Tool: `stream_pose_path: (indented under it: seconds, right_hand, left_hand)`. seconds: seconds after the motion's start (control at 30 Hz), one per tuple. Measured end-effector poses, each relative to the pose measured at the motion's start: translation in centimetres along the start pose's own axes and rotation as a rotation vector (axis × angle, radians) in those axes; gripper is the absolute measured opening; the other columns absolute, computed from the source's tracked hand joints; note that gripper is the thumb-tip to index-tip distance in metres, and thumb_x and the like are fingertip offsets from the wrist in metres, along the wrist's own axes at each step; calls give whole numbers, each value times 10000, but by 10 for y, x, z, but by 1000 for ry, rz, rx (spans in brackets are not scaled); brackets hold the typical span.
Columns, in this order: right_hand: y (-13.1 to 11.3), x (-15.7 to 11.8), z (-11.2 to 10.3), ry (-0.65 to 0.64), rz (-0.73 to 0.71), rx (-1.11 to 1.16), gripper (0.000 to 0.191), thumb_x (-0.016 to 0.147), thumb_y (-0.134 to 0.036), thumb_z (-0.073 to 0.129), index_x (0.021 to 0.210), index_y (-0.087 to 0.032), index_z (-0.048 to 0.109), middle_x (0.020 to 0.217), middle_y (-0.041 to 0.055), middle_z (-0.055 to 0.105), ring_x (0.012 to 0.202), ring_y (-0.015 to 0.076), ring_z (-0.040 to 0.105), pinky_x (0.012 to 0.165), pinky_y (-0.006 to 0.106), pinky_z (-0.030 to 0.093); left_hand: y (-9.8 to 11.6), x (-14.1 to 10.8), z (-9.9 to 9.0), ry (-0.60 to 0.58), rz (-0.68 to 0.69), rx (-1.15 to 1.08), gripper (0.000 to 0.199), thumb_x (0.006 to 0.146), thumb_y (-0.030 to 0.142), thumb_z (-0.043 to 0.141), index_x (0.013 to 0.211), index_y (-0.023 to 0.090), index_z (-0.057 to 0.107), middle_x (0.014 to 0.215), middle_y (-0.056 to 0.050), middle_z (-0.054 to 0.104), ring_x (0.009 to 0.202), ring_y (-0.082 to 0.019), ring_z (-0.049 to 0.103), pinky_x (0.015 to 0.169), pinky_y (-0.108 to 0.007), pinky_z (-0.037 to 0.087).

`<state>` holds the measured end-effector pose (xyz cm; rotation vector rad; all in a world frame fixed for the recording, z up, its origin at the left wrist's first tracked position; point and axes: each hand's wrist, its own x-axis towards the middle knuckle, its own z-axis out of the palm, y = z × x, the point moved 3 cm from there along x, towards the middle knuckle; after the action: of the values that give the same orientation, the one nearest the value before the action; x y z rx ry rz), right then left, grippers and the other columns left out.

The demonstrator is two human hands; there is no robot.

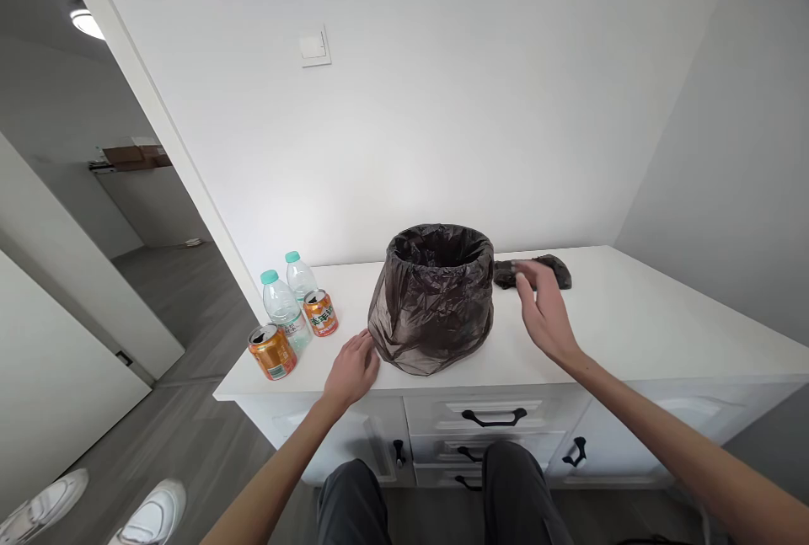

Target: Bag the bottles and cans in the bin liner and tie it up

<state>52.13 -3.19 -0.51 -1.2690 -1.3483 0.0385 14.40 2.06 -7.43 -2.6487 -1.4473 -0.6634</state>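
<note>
A bin (436, 301) stands upright on the white cabinet top, lined with a thin dark translucent trash bag folded down over its rim. The bag's loose skirt spreads around its base. My left hand (354, 366) rests on the cabinet top at the bag's lower left edge, fingers out and holding nothing; whether it touches the bag I cannot tell. To the right of the bin, my right hand (544, 309) is raised with fingers apart and empty, slightly blurred. Just beyond its fingertips lies a bundle of dark plastic bags (554, 270), partly hidden by the hand.
At the left end stand two clear bottles with teal caps (278, 296) and two orange drink cans (271, 351). The cabinet (663, 309) backs against a white wall with a light switch (314, 46). Black drawer handles (493, 418) stick out in front. White shoes (152, 513) show at lower left.
</note>
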Motion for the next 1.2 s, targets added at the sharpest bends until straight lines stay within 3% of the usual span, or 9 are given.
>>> stream_pose_path:
  seconds: [0.1,0.23,0.37,0.5,0.63,0.8,0.9,1.0,1.2]
  right_hand:
    - [71,-33,7,-153,336,26,393,985,-494,459,1152,-175,617,1143,151,706,944,257,713,850,432,553]
    - [117,-53,11,-306,465,38,293,932,-426,479,1062,-202,618,856,47,738,778,213,706,844,393,532]
    - [120,-51,11,-335,432,37,285,901,-425,483,1037,-222,629,754,5,722,712,209,686,779,364,522]
    - [117,-51,13,-342,405,10,287,892,-435,480,1020,-236,642,737,6,721,698,221,682,750,364,520]
    - [117,-52,14,-335,397,-3,286,901,-433,465,1031,-240,632,757,15,724,717,233,685,756,379,520]
    - [115,-51,13,-323,375,-23,279,904,-429,456,1002,-240,636,755,16,722,730,234,691,749,372,522]
    - [114,-50,13,-325,371,-30,274,896,-426,461,992,-248,645,761,14,726,726,233,693,727,365,526]
    - [113,-50,14,-339,365,-41,273,901,-419,454,1003,-247,640,774,17,730,733,237,694,740,373,527]
    - [116,-53,15,-340,354,-65,278,894,-412,452,1008,-243,640,772,20,728,749,243,696,767,383,522]
  left_hand:
    - [5,-1,-2,-20,31,33,264,996,220,398,1044,236,657,1127,-104,730,1212,-291,641,1075,-491,496]
    - [14,14,-34,-30,110,86,230,976,269,474,1079,217,672,1199,-132,715,1249,-329,602,1097,-522,452]
    - [7,62,-108,139,115,246,325,1002,285,441,1258,240,636,1273,-107,685,1270,-324,557,1134,-554,377]
    - [-36,116,-174,303,-148,449,406,989,324,456,1343,188,600,1407,-172,594,1364,-385,462,1113,-588,359]
    - [-85,140,-188,21,-422,533,478,964,364,477,1375,149,594,1429,-211,597,1357,-423,499,1083,-606,387]
    - [-94,136,-184,-84,-388,499,443,985,309,403,1337,189,644,1375,-175,649,1141,-367,674,878,-476,547]
    - [-81,136,-186,-68,-323,506,451,1008,290,381,1391,199,600,1404,-168,629,1143,-358,678,861,-451,552]
    - [-46,143,-198,3,-97,513,411,1023,293,415,1391,247,592,1474,-115,592,1213,-347,652,901,-445,545]
    - [78,150,-265,578,255,192,339,1053,385,498,1354,250,578,1326,-64,690,1157,-237,683,1001,-394,537]
